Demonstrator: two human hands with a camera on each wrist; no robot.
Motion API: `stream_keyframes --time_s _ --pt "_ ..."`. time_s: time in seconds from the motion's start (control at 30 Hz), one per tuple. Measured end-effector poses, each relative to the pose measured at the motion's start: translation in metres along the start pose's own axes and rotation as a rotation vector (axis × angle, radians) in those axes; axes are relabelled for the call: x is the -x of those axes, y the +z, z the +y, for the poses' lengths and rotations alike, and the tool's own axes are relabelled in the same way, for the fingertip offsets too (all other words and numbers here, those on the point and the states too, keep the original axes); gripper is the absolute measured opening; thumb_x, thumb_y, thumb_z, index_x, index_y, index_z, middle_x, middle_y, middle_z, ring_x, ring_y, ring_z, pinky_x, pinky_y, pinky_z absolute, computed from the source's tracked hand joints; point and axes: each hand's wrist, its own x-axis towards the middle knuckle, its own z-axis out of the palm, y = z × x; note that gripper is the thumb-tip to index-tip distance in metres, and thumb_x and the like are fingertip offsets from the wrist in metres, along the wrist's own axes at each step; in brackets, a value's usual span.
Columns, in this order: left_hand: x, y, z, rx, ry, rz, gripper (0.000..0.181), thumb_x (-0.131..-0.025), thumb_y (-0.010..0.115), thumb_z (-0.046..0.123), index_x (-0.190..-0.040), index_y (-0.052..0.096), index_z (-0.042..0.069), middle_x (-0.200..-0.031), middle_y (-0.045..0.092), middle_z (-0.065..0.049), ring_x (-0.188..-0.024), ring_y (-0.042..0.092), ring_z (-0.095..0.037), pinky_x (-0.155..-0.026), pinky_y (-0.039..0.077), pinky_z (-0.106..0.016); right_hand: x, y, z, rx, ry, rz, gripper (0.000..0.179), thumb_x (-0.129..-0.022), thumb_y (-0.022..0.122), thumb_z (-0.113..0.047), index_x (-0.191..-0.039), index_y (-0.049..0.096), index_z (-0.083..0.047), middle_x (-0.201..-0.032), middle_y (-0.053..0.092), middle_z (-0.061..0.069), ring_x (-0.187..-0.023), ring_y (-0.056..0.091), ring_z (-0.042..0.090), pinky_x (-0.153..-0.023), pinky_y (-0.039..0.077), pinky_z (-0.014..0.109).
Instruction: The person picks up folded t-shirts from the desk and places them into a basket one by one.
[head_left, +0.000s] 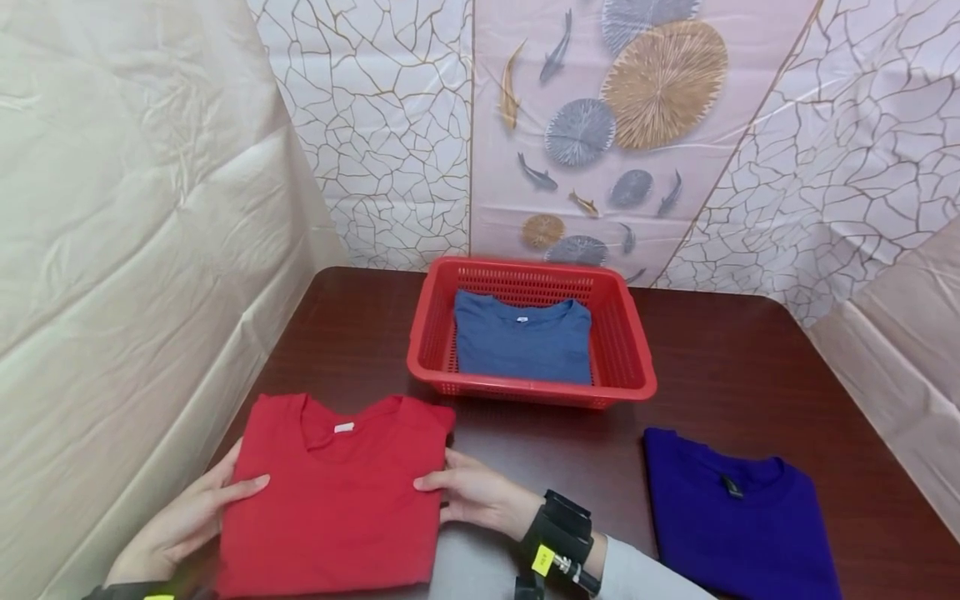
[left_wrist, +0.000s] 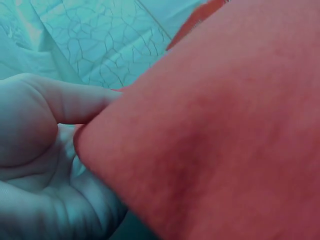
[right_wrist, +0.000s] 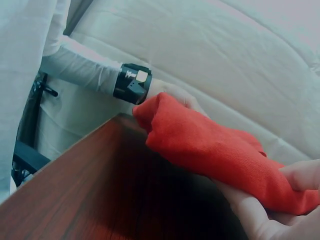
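A folded red T-shirt with a white neck label is held between both hands at the front left of the table. My left hand pinches its left side, thumb on top and fingers underneath. On the opposite side my right hand grips the edge the same way. The right wrist view shows the red T-shirt lifted off the tabletop, its near edge sagging a little. In the left wrist view the cloth hides the fingertips of the left hand.
Behind stands a red plastic basket holding a folded blue-grey T-shirt. A folded dark blue T-shirt lies at the right of the brown table. Draped cloth walls close in the left, back and right.
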Motion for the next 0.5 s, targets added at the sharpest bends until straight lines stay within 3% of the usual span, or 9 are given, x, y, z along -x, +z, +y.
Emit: stream_keyframes --time_s 0.13,0.23,0.33,0.5 --pt "0.005 0.010 0.009 0.016 0.062 -0.021 0.073 -0.098 0.036 0.009 -0.147 -0.010 0.039 -0.137 0.030 0.026 -0.119 0.042 -0.001 -0.092 0.047 -0.031 0.017 0.002 -0.011 0.000 -0.011 0.011 0.054 -0.085 0.058 -0.005 -0.135 0.037 -0.005 -0.115 0.060 0.011 -0.103 0.057 0.026 -0.082 0.053 0.042" --pt "0.007 0.018 0.019 0.018 0.115 -0.058 0.072 -0.098 0.034 0.006 -0.148 -0.007 0.038 -0.146 0.021 0.019 -0.123 0.039 -0.002 -0.094 0.045 -0.028 0.031 0.002 -0.022 0.004 -0.010 0.006 0.055 -0.085 0.060 -0.008 -0.134 0.038 -0.005 -0.117 0.059 0.011 -0.102 0.058 0.025 -0.078 0.054 0.036" --pt "0.008 0.026 0.031 0.007 0.122 -0.081 0.071 -0.098 0.034 0.006 -0.147 -0.006 0.039 -0.149 0.016 0.015 -0.125 0.037 -0.002 -0.094 0.044 -0.027 0.046 0.001 -0.034 0.004 -0.011 -0.009 0.057 -0.085 0.061 -0.010 -0.136 0.037 -0.006 -0.119 0.058 0.011 -0.103 0.057 0.025 -0.078 0.055 0.035" --pt "0.001 0.042 0.059 0.016 0.116 -0.132 0.070 -0.098 0.034 0.006 -0.148 -0.003 0.038 -0.146 0.029 0.008 -0.123 0.043 -0.014 -0.093 0.047 -0.034 0.069 -0.003 -0.054 0.023 -0.038 -0.003 0.059 -0.086 0.061 -0.010 -0.138 0.035 -0.007 -0.122 0.057 0.010 -0.106 0.056 0.026 -0.080 0.055 0.036"
